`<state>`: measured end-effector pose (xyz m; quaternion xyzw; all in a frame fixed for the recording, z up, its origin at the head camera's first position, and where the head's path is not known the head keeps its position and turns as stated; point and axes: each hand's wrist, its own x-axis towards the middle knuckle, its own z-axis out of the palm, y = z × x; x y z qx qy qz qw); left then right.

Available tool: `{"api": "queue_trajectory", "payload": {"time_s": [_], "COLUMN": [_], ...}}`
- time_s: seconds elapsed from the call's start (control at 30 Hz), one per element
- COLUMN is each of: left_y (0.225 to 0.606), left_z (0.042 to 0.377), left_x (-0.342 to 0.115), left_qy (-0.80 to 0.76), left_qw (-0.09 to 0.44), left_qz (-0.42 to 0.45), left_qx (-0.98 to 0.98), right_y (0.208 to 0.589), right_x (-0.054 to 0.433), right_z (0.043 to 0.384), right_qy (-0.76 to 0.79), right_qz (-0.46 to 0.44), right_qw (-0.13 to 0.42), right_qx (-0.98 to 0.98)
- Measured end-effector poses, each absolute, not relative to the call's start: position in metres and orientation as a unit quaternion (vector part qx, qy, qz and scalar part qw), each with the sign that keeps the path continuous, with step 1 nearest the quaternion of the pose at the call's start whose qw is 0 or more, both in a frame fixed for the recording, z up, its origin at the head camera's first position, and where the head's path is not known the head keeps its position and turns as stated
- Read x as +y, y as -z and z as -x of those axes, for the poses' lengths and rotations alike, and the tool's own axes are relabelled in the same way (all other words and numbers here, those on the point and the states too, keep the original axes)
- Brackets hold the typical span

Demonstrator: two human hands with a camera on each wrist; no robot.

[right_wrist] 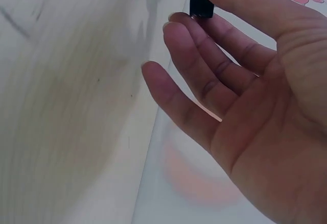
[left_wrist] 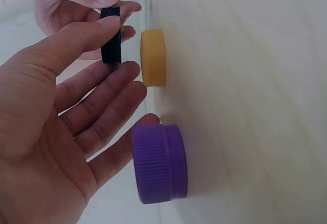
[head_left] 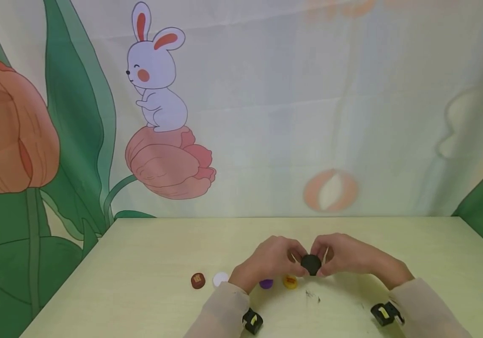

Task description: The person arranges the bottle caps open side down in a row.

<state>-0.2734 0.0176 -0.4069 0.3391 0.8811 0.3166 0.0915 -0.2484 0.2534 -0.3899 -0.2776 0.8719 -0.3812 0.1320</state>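
Observation:
A round black bottle cap [head_left: 311, 265] is held up between both hands above the table. My left hand [head_left: 273, 258] pinches its left side with thumb and fingertips; my right hand [head_left: 345, 256] pinches the right side. In the left wrist view the black cap [left_wrist: 111, 36] appears edge-on, thumbs on its near face. The right wrist view shows only part of the cap [right_wrist: 201, 2] at the top, the other fingers of that hand spread below it. Under the left hand stand a ribbed purple cap [left_wrist: 159, 164] and a yellow cap [left_wrist: 153, 57].
Left of the left forearm lie a brown cap [head_left: 198, 280] and a white cap [head_left: 220, 279], the white one partly covered by the wrist. Dark marks show on the pale table [head_left: 148, 263]. Behind it hangs a printed curtain [head_left: 267, 117] with a rabbit and tulips.

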Motion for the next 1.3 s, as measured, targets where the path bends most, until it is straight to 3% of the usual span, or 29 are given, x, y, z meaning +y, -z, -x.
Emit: {"api": "queue_trajectory", "payload": {"time_s": [0.63, 1.3], "left_y": [0.403, 0.405], "left_z": [0.268, 0.264], "left_x": [0.024, 0.025], "left_qy": [-0.271, -0.235], "left_qw": [0.098, 0.087], "left_qz": [-0.374, -0.373], "left_qx": [0.881, 0.893], "right_y": [0.386, 0.396], "right_x": [0.254, 0.253], "right_z": [0.243, 0.242], "right_qy": [0.366, 0.351], "right_qz": [0.269, 0.255], "right_qw": [0.187, 0.192], "right_qx": [0.871, 0.88]}}
